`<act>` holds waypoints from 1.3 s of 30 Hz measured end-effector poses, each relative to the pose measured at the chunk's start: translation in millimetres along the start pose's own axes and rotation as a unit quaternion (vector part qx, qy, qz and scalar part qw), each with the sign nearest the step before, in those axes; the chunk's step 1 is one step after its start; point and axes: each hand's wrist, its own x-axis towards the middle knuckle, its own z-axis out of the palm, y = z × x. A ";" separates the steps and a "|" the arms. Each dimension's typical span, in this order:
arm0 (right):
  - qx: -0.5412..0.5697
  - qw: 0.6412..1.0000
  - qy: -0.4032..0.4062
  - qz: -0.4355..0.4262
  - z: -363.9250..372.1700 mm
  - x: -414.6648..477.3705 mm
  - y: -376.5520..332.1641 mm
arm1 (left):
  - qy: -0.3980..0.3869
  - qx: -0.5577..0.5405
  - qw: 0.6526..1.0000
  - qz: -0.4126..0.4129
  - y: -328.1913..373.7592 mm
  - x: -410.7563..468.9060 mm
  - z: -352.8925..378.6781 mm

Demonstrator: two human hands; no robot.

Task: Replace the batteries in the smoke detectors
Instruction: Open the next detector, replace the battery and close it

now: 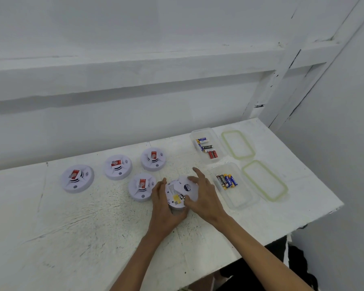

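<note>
A white smoke detector point(178, 191) lies back side up on the table, its yellow label and battery bay showing. My left hand point(163, 204) grips its left and near edge. My right hand point(202, 193) rests over its right side, thumb at the battery bay and fingers spread over the white back cover point(182, 184). Several other detectors lie face up with red stickers: one point(140, 186) just left of my left hand, others point(153, 159), point(118, 166), point(77, 178) farther left and back.
Two clear plastic tubs sit at the right: the far tub point(198, 134) holds several batteries point(207, 147), the near tub point(244, 198) holds several batteries point(227, 181). Their green-rimmed lids point(237, 144), point(264, 180) lie beside them. The table edge point(282, 234) runs close at the right and front.
</note>
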 end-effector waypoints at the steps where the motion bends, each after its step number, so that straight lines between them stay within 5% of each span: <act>1: -0.001 1.000 -0.011 -0.011 -1.1 0.6 0.2 | 0.000 0.000 1.000 -0.004 -1.4 -0.2 1.0; 14: -0.069 0.983 -0.133 -0.104 -19.3 15.2 4.7 | -0.039 -0.035 0.999 -0.003 1.2 -1.4 -2.2; 39: -0.094 0.974 -0.173 -0.108 -28.6 30.0 5.9 | -0.025 -0.075 0.995 -0.063 20.0 -1.4 -11.4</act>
